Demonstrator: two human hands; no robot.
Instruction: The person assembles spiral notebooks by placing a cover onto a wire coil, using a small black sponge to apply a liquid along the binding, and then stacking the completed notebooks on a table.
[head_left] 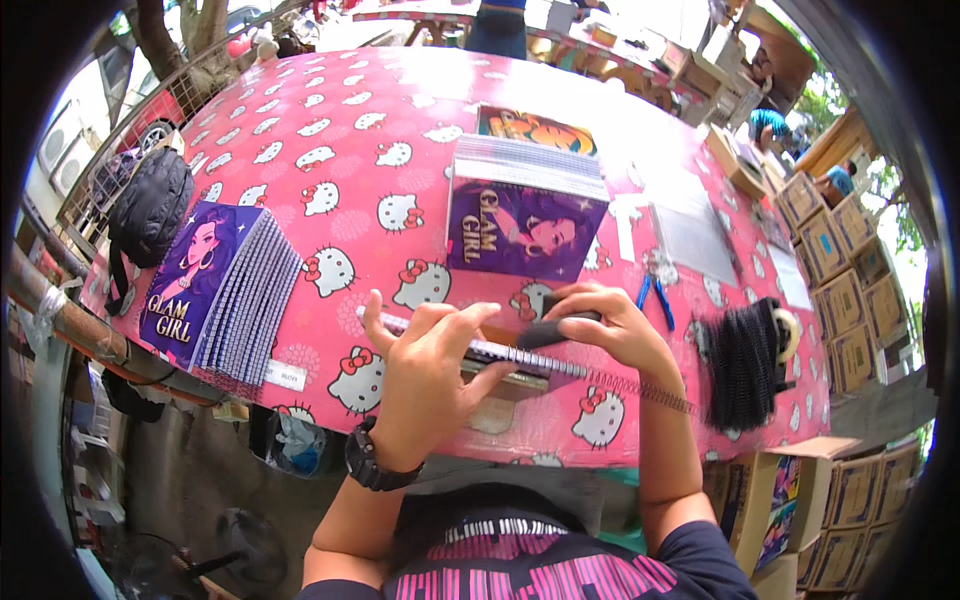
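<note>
Left hand (425, 375) grips a thin, white-edged notebook (490, 349) over the pink patterned tabletop (290, 330), long axis left-to-right; a slender dark spiral coil (640, 389) trails rightward — below the nearer right hand (612, 325), which holds a blurred black object (558, 330).

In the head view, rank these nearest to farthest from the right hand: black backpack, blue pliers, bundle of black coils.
From the right hand:
1. Blue pliers, just beyond it, slightly right.
2. Bundle of black coils, farther right.
3. Black backpack, at the table's far left.
</note>
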